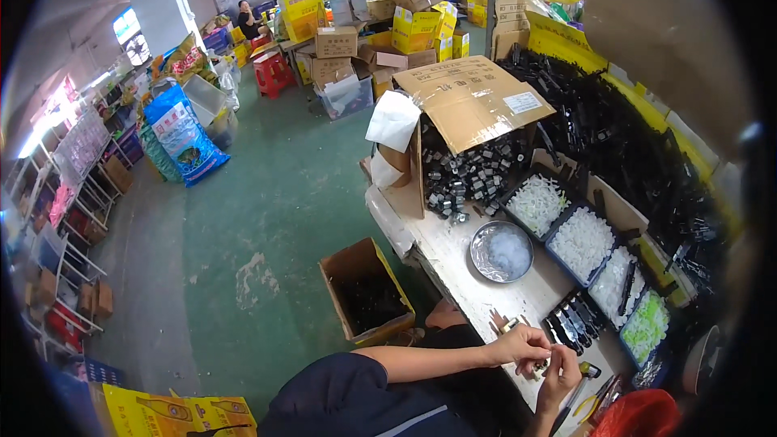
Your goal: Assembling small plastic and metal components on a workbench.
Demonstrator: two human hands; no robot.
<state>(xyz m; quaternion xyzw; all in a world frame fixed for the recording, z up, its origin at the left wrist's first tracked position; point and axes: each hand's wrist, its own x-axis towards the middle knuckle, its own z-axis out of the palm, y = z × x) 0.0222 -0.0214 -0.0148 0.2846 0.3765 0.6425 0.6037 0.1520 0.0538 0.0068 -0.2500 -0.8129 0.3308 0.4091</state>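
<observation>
My left hand [518,345] and my right hand [560,375] meet over the near edge of the white workbench [445,252]. The fingertips of both are pinched together, almost touching. Whatever they hold is too small and too covered to name. Small pale pieces [508,325] lie on the bench by my left hand. Just beyond my hands, several black and silver parts [573,322] are lined up in a row. To the right of my right hand are a screwdriver with a yellow-and-black handle [590,370] and yellow-handled pliers [586,407].
A round metal dish [477,265] holds whitish material. Bins of white pieces [579,241] and green pieces [647,325] line the right. Behind are a carton of metal-and-black parts [473,174] and a black heap [603,121]. An open carton [340,307] stands on the floor; people sit farther back.
</observation>
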